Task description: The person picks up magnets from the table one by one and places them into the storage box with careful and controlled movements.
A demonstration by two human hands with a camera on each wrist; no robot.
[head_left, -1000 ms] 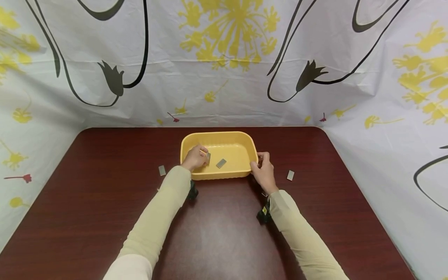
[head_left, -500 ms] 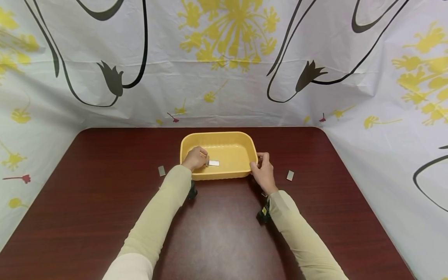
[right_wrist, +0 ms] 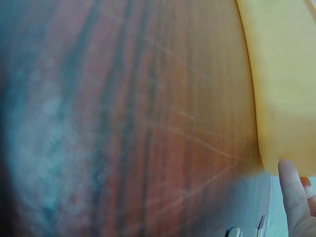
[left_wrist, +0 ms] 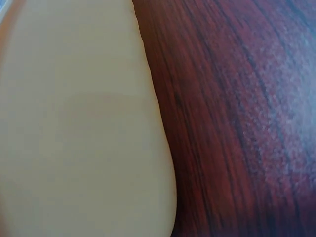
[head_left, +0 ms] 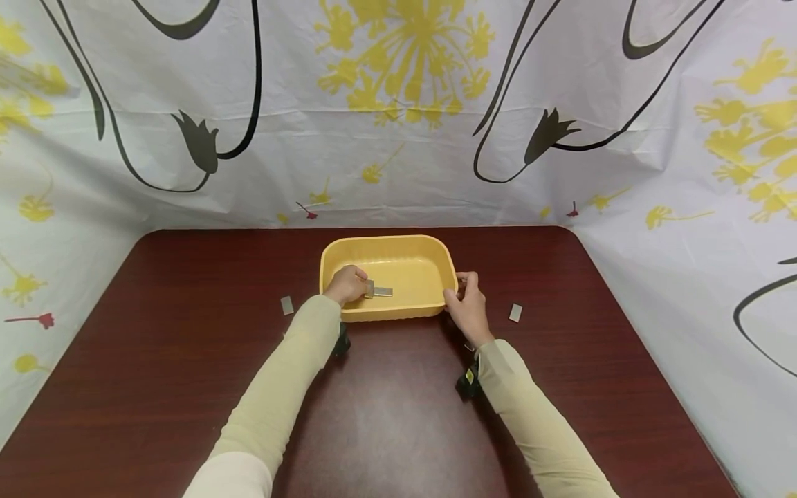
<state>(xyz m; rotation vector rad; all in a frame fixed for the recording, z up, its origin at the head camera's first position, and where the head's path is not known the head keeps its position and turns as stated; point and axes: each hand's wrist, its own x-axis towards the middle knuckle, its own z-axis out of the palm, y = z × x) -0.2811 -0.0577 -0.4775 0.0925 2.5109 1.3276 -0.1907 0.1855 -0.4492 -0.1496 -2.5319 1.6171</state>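
Note:
A yellow plastic tray (head_left: 405,311) rests on the dark red table. Inside its left part, my left hand (head_left: 349,283) pinches a small flat grey rectangular piece (head_left: 370,289) at the fingertips. Another such grey piece (head_left: 383,292) lies on the tray floor, right beside the held one; whether they touch is hard to tell. My right hand (head_left: 468,306) grips the tray's right end, thumb at the rim. The right wrist view has a finger (right_wrist: 292,190) against the tray's corner. Only the tray's outer wall (left_wrist: 89,123) and the table show in the left wrist view; the left hand is hidden there.
One grey piece (head_left: 287,305) lies on the table left of the tray, and another (head_left: 515,312) lies to the right. A small piece (head_left: 470,346) is partly hidden beside the right wrist. A patterned white cloth (head_left: 398,173) hangs behind the table (head_left: 205,297).
The loose grey piece in the tray has turned and shifted left toward my left hand. That hand has lowered slightly with its piece. My right hand keeps its grip on the tray.

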